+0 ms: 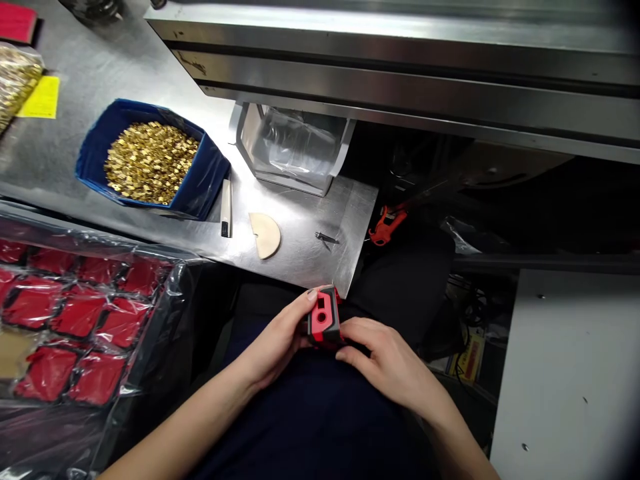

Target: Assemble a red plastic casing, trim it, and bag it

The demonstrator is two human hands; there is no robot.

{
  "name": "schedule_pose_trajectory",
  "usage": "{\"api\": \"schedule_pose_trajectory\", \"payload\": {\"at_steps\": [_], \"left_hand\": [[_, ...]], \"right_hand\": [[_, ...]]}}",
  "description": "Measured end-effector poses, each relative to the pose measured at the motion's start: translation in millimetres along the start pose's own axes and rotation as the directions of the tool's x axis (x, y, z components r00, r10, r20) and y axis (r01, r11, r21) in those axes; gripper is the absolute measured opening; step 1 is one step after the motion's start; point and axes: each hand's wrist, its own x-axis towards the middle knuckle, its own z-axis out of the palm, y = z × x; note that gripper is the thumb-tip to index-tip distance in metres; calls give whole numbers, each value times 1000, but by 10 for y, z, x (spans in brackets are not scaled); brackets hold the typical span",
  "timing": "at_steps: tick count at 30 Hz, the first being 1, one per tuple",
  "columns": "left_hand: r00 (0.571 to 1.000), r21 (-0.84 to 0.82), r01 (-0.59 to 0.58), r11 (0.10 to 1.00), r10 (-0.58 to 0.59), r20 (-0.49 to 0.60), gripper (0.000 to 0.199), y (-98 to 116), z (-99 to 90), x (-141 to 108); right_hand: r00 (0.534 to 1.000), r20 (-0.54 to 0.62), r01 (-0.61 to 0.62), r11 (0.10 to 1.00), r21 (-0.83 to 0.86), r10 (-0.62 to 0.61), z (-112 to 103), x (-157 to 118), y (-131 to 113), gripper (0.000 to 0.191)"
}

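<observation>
A small red-and-black plastic housing [325,317], shaped like a tape measure case, is held over my lap. My left hand [280,337] grips it from the left, thumb on its upper edge. At its lower right side, the curled fingers of my right hand [383,353] close against it, their tips partly hidden. Just beyond, on the metal bench [305,260], lie a half-round pale disc [266,235] and a small nail clipper-like metal tool [327,237]. A white-handled cutter [226,208] rests beside the blue bin.
The blue bin [210,180] holds many small brass-coloured pieces [150,160]. A grey bin [297,183] contains clear plastic. Bagged red cases [80,310] fill a lined crate [165,300] at left. A metal beam [400,87] crosses above; an orange-handled tool [387,227] hangs beyond the bench edge.
</observation>
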Motion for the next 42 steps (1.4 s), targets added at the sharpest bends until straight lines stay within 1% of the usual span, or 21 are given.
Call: {"api": "schedule_pose_trajectory", "payload": {"at_steps": [1, 2, 4, 6, 8, 11, 13, 15, 17, 19, 21, 24, 26, 27, 30, 31, 32, 34, 37, 39, 42], "left_hand": [[1000, 12, 7, 1000, -7, -6, 58, 3, -8, 3], [1000, 48, -11, 999, 12, -18, 59, 6, -17, 6], [991, 159, -117, 980, 126, -45, 56, 21, -39, 4], [967, 244, -231, 942, 250, -49, 53, 48, -59, -13], [955, 266, -281, 922, 295, -13, 53, 81, -73, -44], [948, 312, -317, 896, 308, 80, 51, 115, -79, -88], [938, 376, -346, 859, 332, 103, 46, 117, -68, -94], [938, 388, -340, 856, 340, 72, 39, 103, -44, -75], [954, 322, -288, 902, 300, 14, 32, 83, -14, -38], [969, 245, -234, 941, 247, -23, 38, 68, 7, -1], [970, 239, -226, 944, 240, -30, 45, 60, 7, 21], [955, 296, -289, 911, 297, 19, 42, 46, -38, 14], [936, 293, -350, 890, 338, 94, 41, 21, -85, -9], [926, 275, -377, 885, 349, 146, 49, 3, -109, -20], [896, 246, -407, 879, 334, 292, 92, -58, -163, -40], [892, 262, -414, 872, 330, 311, 101, -79, -173, -40], [891, 286, -420, 861, 330, 312, 107, -98, -179, -39], [889, 315, -436, 843, 349, 297, 109, -129, -184, -34], [880, 314, -448, 837, 352, 317, 111, -156, -193, -39], [864, 331, -478, 814, 369, 342, 115, -161, -209, -53], [830, 389, -547, 741, 418, 370, 125, -150, -241, -82]], "right_hand": [[1000, 0, 8, 1000, -5, -8, 28, 6, 9, 18], [1000, -7, 18, 1000, 9, -18, 60, 11, 18, 23], [999, -28, 36, 997, 65, -34, 122, 10, 33, 30], [998, -40, 47, 990, 132, -42, 170, 1, 46, 32], [998, -54, 51, 980, 193, -42, 203, -6, 62, 33], [995, -89, 57, 962, 266, -34, 239, 0, 87, 36], [994, -103, 52, 947, 316, -20, 261, 9, 91, 37], [995, -96, 37, 929, 368, -1, 285, 15, 79, 38], [996, -82, 11, 910, 415, 25, 315, 15, 55, 37], [994, -77, -28, 877, 480, 74, 350, 13, 33, 38], [989, -73, -64, 831, 553, 125, 384, 14, 24, 39], [983, -75, -80, 766, 637, 165, 418, 33, 36, 39], [978, -94, -73, 727, 682, 186, 426, 62, 50, 39], [974, -108, -66, 701, 710, 202, 426, 80, 55, 39], [955, -131, -56, 598, 799, 265, 416, 142, 54, 41], [951, -129, -57, 570, 820, 281, 411, 160, 48, 41], [949, -125, -59, 554, 830, 289, 407, 175, 41, 41], [952, -127, -55, 564, 824, 279, 397, 190, 24, 40], [960, -148, -38, 635, 771, 238, 379, 171, 2, 38], [967, -153, -28, 685, 728, 203, 359, 135, -16, 36], [978, -156, -6, 767, 641, 137, 325, 63, -54, 32]]}}
